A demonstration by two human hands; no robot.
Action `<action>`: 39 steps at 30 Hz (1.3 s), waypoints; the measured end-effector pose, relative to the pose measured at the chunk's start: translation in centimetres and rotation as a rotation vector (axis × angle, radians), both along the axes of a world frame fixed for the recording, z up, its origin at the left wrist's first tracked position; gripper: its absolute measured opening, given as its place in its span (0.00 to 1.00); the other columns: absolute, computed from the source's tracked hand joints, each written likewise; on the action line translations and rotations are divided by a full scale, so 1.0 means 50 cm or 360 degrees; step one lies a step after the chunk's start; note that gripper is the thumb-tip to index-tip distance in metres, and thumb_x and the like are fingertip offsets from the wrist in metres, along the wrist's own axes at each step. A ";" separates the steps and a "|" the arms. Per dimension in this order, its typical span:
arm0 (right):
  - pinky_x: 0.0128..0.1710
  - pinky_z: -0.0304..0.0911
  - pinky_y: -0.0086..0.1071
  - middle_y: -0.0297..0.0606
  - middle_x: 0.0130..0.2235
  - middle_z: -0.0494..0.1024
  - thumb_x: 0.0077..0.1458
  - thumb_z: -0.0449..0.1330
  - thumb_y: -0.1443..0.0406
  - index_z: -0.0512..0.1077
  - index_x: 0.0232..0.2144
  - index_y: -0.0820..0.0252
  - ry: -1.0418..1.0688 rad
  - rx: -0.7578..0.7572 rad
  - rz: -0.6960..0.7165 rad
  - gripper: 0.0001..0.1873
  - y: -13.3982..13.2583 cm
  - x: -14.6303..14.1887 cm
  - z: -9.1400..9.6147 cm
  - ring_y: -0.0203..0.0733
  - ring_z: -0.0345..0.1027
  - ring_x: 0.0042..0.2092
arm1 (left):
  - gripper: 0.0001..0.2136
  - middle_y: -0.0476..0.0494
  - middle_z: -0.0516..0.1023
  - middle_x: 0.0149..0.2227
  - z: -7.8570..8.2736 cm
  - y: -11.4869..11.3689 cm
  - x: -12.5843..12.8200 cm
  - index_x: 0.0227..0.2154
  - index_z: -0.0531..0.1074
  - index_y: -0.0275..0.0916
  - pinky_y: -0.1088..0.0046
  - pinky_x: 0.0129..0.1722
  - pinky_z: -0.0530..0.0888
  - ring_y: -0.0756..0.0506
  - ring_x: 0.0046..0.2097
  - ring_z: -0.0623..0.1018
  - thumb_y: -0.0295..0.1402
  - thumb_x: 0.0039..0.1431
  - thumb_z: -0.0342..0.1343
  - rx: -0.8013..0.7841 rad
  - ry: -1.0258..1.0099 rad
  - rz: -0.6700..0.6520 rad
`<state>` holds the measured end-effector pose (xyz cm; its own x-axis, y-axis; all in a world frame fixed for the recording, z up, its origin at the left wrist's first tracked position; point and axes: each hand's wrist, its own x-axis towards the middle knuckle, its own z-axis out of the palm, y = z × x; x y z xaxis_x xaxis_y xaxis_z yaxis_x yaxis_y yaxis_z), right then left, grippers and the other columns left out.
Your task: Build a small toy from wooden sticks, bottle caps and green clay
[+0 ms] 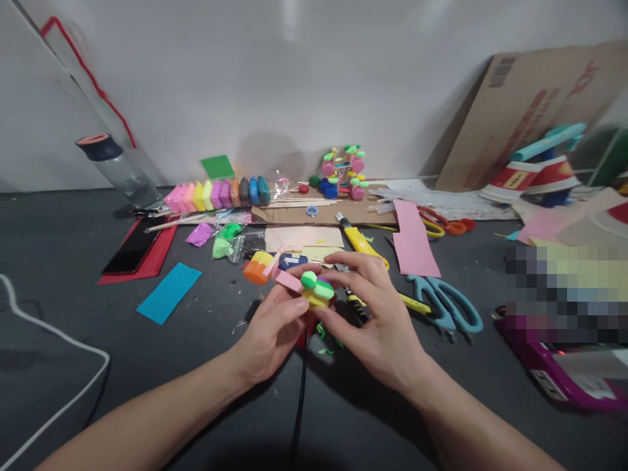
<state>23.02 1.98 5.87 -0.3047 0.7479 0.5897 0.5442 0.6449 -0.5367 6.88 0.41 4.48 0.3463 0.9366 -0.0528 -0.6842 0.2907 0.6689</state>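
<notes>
Both hands meet at the middle of the dark table around a small craft model (318, 297). It has a yellow part topped with bright green clay blobs, and a pink strip (287, 280) shows at its left side. My left hand (275, 324) is closed on it, thumb against the yellow part. From the other side, my right hand (375, 304) pinches it with curved fingers. An orange and yellow round piece (258, 267) sits just beyond the left fingers; whether it joins the model I cannot tell. Green clay scraps (321, 332) lie beneath the hands.
Blue-handled scissors (454, 311), a yellow utility knife (366, 243) and pink paper (415, 239) are at right. Coloured clay packs (218, 194) line the back beside a finished-looking clay model (343, 171). A bottle (122, 170), phone (133, 248) and blue paper (169, 292) lie left.
</notes>
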 end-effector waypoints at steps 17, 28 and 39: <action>0.53 0.64 0.50 0.42 0.49 0.76 0.59 0.63 0.63 0.75 0.42 0.55 0.0068 -0.0211 0.0192 0.08 0.027 0.010 -0.003 0.48 0.69 0.52 | 0.09 0.48 0.79 0.40 -0.007 0.007 -0.017 0.40 0.76 0.39 0.73 0.43 0.75 0.49 0.41 0.79 0.28 0.55 0.66 -0.0023 0.0221 0.0215; 0.59 0.59 0.48 0.41 0.54 0.73 0.63 0.59 0.61 0.76 0.40 0.51 0.0283 -0.0472 0.0359 0.07 0.024 0.004 -0.016 0.48 0.65 0.58 | 0.24 0.48 0.80 0.43 -0.024 0.005 -0.022 0.48 0.74 0.45 0.70 0.45 0.73 0.46 0.43 0.79 0.30 0.45 0.72 0.0045 0.0141 -0.0003; 0.65 0.52 0.48 0.41 0.59 0.73 0.63 0.58 0.53 0.81 0.42 0.49 0.0567 -0.0866 0.0510 0.15 0.010 -0.016 -0.015 0.50 0.59 0.65 | 0.24 0.45 0.79 0.52 -0.039 0.011 -0.038 0.48 0.78 0.46 0.67 0.53 0.68 0.41 0.53 0.75 0.30 0.45 0.72 0.0287 0.0189 -0.0135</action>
<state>22.25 2.46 5.12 -0.4168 0.8699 0.2637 0.1056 0.3345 -0.9365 4.96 0.98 2.55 0.4257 0.9023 0.0677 -0.5758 0.2124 0.7895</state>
